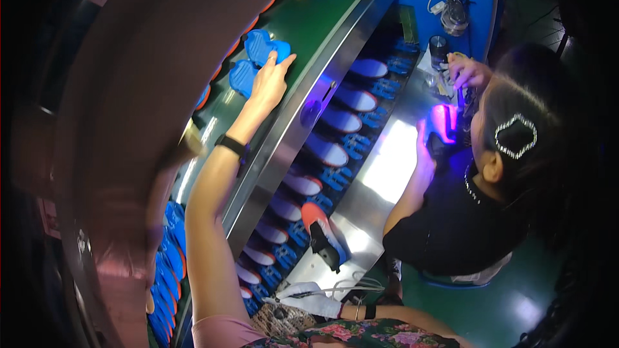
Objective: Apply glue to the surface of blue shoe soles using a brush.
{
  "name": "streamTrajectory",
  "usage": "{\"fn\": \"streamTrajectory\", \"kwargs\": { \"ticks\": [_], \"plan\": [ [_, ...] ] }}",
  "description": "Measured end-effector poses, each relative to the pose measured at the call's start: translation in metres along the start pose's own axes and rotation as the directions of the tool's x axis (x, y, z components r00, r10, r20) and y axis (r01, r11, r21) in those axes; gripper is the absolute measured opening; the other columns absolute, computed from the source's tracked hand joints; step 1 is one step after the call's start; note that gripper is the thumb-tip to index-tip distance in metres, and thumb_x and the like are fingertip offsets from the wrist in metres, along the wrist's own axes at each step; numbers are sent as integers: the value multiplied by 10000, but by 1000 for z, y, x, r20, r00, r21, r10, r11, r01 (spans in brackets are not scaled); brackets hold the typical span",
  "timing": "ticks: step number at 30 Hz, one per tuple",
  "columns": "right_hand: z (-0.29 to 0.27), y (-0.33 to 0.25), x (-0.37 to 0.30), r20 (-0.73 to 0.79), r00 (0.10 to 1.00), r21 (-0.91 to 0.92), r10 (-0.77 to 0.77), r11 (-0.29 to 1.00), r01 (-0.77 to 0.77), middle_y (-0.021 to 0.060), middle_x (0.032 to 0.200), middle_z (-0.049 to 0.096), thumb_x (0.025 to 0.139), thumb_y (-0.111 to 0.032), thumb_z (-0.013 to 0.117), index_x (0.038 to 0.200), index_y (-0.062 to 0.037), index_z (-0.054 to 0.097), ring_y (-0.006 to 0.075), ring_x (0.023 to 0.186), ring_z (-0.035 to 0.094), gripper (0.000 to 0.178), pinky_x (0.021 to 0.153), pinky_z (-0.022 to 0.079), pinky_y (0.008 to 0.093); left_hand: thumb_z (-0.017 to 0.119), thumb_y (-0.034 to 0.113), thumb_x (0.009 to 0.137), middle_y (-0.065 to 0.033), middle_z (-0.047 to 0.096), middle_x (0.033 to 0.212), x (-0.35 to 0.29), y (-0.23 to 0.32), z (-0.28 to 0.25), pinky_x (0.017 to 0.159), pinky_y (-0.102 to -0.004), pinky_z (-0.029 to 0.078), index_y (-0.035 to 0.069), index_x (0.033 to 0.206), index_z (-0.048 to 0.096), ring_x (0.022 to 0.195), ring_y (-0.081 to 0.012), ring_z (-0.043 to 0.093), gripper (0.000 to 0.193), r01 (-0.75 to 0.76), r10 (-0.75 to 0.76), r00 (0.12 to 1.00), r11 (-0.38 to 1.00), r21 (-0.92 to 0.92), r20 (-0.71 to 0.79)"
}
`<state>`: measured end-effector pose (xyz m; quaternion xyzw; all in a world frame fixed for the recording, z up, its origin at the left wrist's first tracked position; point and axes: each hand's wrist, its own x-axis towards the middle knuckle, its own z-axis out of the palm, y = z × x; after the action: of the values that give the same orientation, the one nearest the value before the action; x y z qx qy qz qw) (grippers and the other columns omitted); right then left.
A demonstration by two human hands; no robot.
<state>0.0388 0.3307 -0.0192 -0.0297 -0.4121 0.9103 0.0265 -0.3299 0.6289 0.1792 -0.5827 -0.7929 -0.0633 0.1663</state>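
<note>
Right hand (308, 298): gloved white, closed around a thin pen-like tool (322, 292), low over the steel bench (387, 167), whose bare middle lies open. Shoe on last (322, 235): just beyond. Row of soles (335, 129): along the bench's left edge. Left hand (269, 80): fingers spread, touching blue insoles (258, 58) on the green belt (309, 19). Co-worker (477, 206): right.

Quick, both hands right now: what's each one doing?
Left hand: open, fingers spread, touching a blue shoe sole on the green belt.
Right hand: gloved, closed on a thin pen-like tool.
</note>
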Motion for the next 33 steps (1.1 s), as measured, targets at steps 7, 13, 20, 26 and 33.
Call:
{"fn": "streamTrajectory", "kwargs": {
  "ticks": [7, 13, 20, 26, 33],
  "plan": [
    [53, 20, -24, 135, 983, 10, 121, 992, -123, 56, 1021, 744, 908, -128, 738, 1025, -5, 757, 117, 905, 694, 171, 848, 544, 235, 521, -109, 857, -339, 510, 1252, -192, -27, -60, 891, -471, 504, 178, 1353, 630, 1013, -487, 598, 582, 64, -64, 998, 998, 10, -3],
    [89, 65, -32, 59, 989, -62, 134, 990, -130, 32, 915, 746, 914, -128, 737, 1066, -17, 758, 64, 776, 658, 189, 684, 531, 215, 798, 267, 827, -90, 496, 1141, -282, -52, -113, 776, -302, 487, 297, 1421, 591, 962, -218, 537, 630, 64, -88, 985, 985, -159, -150],
    [129, 95, -46, -35, 991, -179, 133, 974, -137, 9, 913, 755, 900, -168, 750, 1076, -58, 772, 56, 763, 649, 209, 699, 528, 227, 830, 494, 776, -168, 586, 1197, -311, -98, -117, 868, -352, 492, 66, 1359, 578, 1082, -253, 566, 766, 520, -428, 852, 756, -397, 301],
    [166, 137, -70, -137, 990, -194, 30, 979, -57, 24, 954, 758, 894, -122, 749, 1088, -41, 763, 66, 848, 675, 210, 777, 547, 228, 785, 322, 871, -181, 600, 1196, -299, -96, -99, 785, -436, 568, -32, 1193, 607, 1047, -282, 620, 511, 516, -597, 753, 271, -813, 278],
    [163, 154, -86, -212, 977, -122, 27, 991, -54, 36, 993, 759, 884, -91, 756, 1069, -19, 763, 79, 878, 683, 199, 807, 546, 225, 771, 148, 851, -189, 618, 1046, -294, -62, -106, 562, -308, 543, -20, 1400, 472, 818, -246, 633, 647, 405, -714, 656, 60, -912, 244]
  ]
}}
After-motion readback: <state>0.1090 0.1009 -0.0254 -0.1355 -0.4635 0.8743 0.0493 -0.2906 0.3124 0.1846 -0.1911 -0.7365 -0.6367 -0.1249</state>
